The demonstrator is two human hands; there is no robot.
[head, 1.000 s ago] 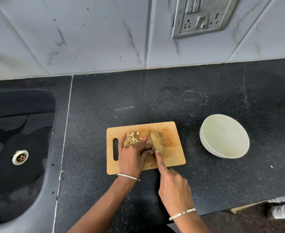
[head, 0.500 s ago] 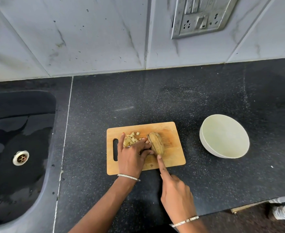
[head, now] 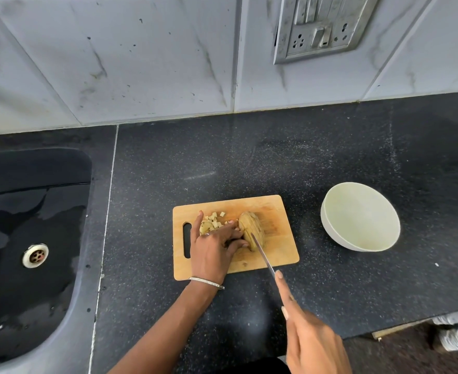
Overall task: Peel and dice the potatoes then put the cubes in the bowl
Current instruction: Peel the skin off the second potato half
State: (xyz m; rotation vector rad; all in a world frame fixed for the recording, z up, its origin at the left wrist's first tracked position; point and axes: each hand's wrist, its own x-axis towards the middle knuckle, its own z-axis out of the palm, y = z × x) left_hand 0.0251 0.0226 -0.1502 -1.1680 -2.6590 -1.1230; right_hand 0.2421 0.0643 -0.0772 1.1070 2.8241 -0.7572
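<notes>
**Drawing the knife back out of a part-sliced potato**

Over the last second the right hand (head: 311, 338) has slid toward 6 o'clock, off the near edge of the cutting board (head: 282, 247). A long stretch of the knife (head: 263, 255) blade now shows where the forefinger lay close to the potato (head: 252, 229) before. Only the tip still rests on the potato, which sits mid-board and carries several parallel cuts. This looks like the end of one slicing stroke, so dicing is probably well short of finished.

The right hand is wrapped round the handle, with the forefinger stretched along the blade's spine. The left hand (head: 214, 249) is spread, its fingertips braced against the potato's 9 o'clock side and one finger reaching over the potato cubes (head: 213, 221) heaped at its 10 o'clock.

The white bowl (head: 360, 217) stands on the desk (head: 249, 163) at 3 o'clock from the board, and no cubes show in it yet.
</notes>
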